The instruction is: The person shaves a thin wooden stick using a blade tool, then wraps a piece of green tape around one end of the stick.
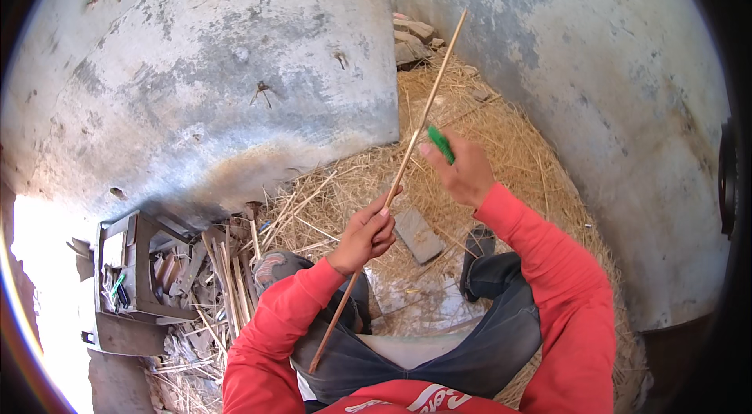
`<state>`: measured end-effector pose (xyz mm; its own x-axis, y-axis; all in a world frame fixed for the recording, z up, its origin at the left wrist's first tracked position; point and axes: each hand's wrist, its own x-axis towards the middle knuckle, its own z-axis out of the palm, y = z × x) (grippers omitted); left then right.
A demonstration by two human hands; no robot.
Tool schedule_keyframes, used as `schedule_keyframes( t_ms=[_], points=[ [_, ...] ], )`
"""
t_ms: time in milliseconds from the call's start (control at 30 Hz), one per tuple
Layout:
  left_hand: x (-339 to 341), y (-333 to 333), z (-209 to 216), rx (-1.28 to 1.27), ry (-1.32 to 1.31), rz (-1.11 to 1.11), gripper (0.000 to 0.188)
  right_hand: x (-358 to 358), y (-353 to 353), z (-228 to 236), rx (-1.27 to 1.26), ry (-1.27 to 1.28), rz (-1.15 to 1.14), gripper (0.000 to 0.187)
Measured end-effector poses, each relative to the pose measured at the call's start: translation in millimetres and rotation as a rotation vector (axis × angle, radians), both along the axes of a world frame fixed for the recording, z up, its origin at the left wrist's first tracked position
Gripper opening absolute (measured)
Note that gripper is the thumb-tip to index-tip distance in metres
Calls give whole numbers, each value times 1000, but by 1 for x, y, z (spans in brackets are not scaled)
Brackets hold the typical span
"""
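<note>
A long thin wooden stick (435,90) slants from near my left thigh up toward the far wall corner. Closed around its middle is my left hand (365,237), thumb on top. My right hand (468,173) is shut on a small green tool (440,143) that looks like a handle; its working end cannot be made out. The tool sits just right of the stick's upper half, and whether it touches the wood I cannot tell. Below the stick, between my legs, a flat grey brick (418,235) lies on the straw.
Loose straw (501,140) covers the floor up to the grey, peeling walls (266,30). On the left stands a dark wooden stool-like frame (145,281) with odds and ends in it. Several sticks (233,281) lean beside it, and broken bricks (411,42) lie in the far corner.
</note>
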<state>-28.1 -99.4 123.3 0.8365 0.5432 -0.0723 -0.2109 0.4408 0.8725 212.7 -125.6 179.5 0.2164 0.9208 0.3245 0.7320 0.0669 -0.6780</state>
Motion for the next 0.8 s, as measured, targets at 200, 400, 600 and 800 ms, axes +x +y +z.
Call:
schedule_keyframes(
  t_ms=[200,400,600,800],
  points=[
    [6,4,1,-114,-52,24,48,-33,-19,-10,-187,-201,243,55],
    [4,12,-9,-98,19,55,45,-32,-10,-3,-324,-393,218,57],
    [2,9,2,9,72,15,45,17,13,-11,-131,-360,13,56],
    [-6,5,5,13,53,-6,47,22,17,-10,-77,-418,-39,54]
  ],
)
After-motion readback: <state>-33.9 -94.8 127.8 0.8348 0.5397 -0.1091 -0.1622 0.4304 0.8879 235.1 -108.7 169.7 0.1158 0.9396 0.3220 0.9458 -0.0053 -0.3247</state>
